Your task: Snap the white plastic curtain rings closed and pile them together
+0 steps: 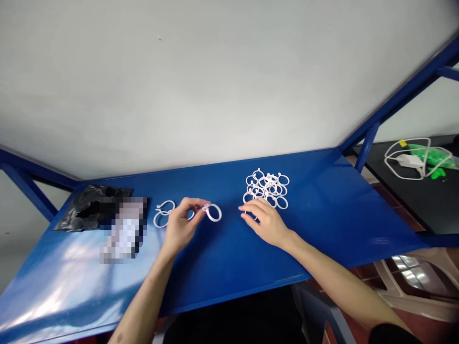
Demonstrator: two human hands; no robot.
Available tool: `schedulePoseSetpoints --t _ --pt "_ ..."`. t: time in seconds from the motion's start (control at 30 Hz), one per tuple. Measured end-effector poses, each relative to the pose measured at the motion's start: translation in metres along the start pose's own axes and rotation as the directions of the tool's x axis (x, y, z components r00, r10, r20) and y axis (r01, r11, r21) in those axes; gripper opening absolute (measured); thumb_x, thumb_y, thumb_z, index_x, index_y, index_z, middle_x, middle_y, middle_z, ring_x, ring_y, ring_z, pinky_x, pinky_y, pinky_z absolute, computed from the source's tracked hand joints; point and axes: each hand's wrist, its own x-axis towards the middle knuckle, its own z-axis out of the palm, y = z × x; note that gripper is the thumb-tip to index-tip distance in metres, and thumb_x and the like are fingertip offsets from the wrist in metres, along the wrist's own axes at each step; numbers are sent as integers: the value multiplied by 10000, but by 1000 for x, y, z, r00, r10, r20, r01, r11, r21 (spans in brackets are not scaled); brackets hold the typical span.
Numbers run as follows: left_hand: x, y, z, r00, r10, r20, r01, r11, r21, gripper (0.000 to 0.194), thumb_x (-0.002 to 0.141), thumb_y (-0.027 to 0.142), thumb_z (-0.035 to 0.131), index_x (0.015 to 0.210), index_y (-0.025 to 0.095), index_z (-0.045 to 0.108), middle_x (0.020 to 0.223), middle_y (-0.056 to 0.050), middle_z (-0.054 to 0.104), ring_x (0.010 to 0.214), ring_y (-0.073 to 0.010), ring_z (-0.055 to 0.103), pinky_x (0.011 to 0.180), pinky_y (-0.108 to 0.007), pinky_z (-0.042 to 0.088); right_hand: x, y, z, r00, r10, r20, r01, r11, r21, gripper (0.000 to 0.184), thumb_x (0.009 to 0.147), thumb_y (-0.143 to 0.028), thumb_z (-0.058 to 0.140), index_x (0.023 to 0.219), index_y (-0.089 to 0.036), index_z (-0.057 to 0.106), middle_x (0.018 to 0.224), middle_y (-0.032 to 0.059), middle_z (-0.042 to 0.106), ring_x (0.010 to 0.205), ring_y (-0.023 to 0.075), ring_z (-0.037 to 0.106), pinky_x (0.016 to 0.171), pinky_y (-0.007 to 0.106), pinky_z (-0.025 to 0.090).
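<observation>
My left hand (pixel 181 224) pinches a white plastic ring (pixel 213 212) by its clasp, just above the blue table (pixel 322 224). Two or three more white rings (pixel 164 213) lie linked together just left of that hand. My right hand (pixel 265 220) rests on the table with fingers spread, its fingertips touching the near edge of a pile of several white rings (pixel 267 188). I see nothing held in that hand.
A crumpled black plastic bag (pixel 89 206) and a blurred-out object (pixel 124 229) lie at the table's left end. A blue frame post (pixel 366 143) rises at the right. Beyond it, a black surface carries a white cable and charger (pixel 409 160) and green items (pixel 435 160).
</observation>
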Motion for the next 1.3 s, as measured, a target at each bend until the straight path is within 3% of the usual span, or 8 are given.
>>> schedulePoseSetpoints --t 0.1,0.2,0.3,0.4,0.5,0.7,1.1,1.3 --pt "-9 1 20 985 32 172 7 976 -218 220 899 410 705 976 205 723 956 -79 740 906 -203 687 829 -338 547 -1 -10 5 982 120 145 -148 968 202 238 994 -312 621 1217 -236 658 1107 64 761 915 189 727 831 365 608" --pt "-16 5 36 962 57 267 26 954 -299 187 911 382 703 974 209 742 956 -90 738 903 -206 695 837 -344 559 -2 -13 9 914 225 338 -358 840 409 193 992 -320 610 1154 -220 642 915 22 791 721 145 732 694 282 600" --pt "-19 10 44 957 22 288 64 956 -285 204 942 380 661 1024 213 746 1017 -91 752 960 -207 708 881 -340 560 -3 -10 12 891 306 335 -440 765 471 136 1005 -325 567 1010 -204 629 745 -9 757 595 124 688 602 245 555" --pt "-20 15 46 955 -55 290 139 951 -277 295 965 411 608 1160 214 711 1136 -96 753 1057 -218 709 911 -341 569 -5 -6 13 920 348 178 -390 838 382 147 990 -327 584 1067 -211 634 655 -43 689 548 117 636 584 240 516" --pt "-20 18 49 926 -143 349 254 921 -297 383 951 466 607 1214 195 672 1131 -101 762 931 -203 731 782 -317 601 -6 -5 14 951 307 37 -305 912 275 199 985 -308 585 1152 -224 652 646 -49 655 559 119 619 592 240 502" --pt "-21 19 56 897 -205 391 338 889 -309 362 920 492 638 1051 165 718 949 -71 778 660 -135 652 659 -275 573 -7 -7 16 976 214 -36 -202 955 218 173 995 -278 580 1067 -238 732 735 -15 720 587 119 640 596 231 518" --pt "-31 18 54 955 -85 283 103 993 -49 182 951 302 603 898 228 760 855 0 776 725 -145 687 738 -253 531 -13 -6 15 995 30 97 -51 974 220 174 1039 -267 561 1034 -239 732 896 0 785 776 134 741 697 243 585" --pt "-21 22 51 950 73 303 -84 996 25 189 994 328 575 1030 244 740 947 -6 781 816 -161 708 770 -264 542 -6 -4 14 998 -56 0 56 993 105 146 1037 -208 554 1079 -211 693 905 21 764 792 142 720 722 264 577"
